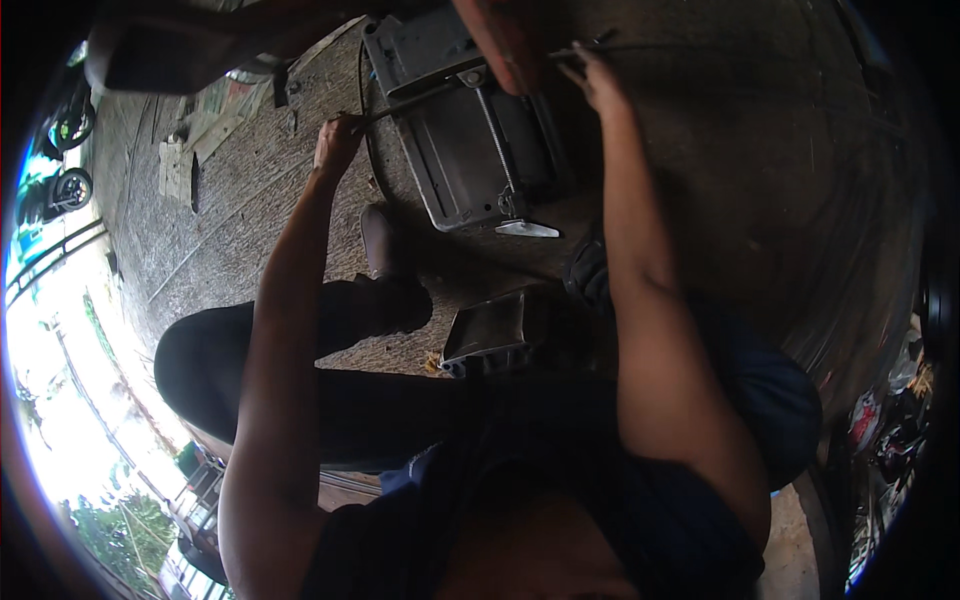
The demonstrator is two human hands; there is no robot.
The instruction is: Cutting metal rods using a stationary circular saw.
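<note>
Right in front of me, on the rough, gritty floor (pixel 235 185), lies this boxy grey metal machine (pixel 440 145), its flat panel rimmed and crossed by a long ridged rod (pixel 497 140). My left hand (pixel 340 142) is clenched round a thin dark bar (pixel 415 103); my right hand (pixel 602 85) has fingers part-spread, whether gripping anything I can't tell

Metal frame (pixel 450 165): dark charcoal grey, duller toward its right side
Rod (pixel 410 104): dark grey
Coil spring (pixel 497 150): silvery grey, finely banded by its turns
Triangular plate (pixel 527 230): pale silver, nearly white
Part at top (pixel 495 45): reddish brown
Tray (pixel 490 328): 2 tones, light grey rim, dark brownish inside
Shoe (pixel 382 238): dark brown
Trousers (pixel 370 420): near-black
Floor (pixel 235 195): grey-brown, coarsely mottled
Foliage (pixel 130 530): green
</note>
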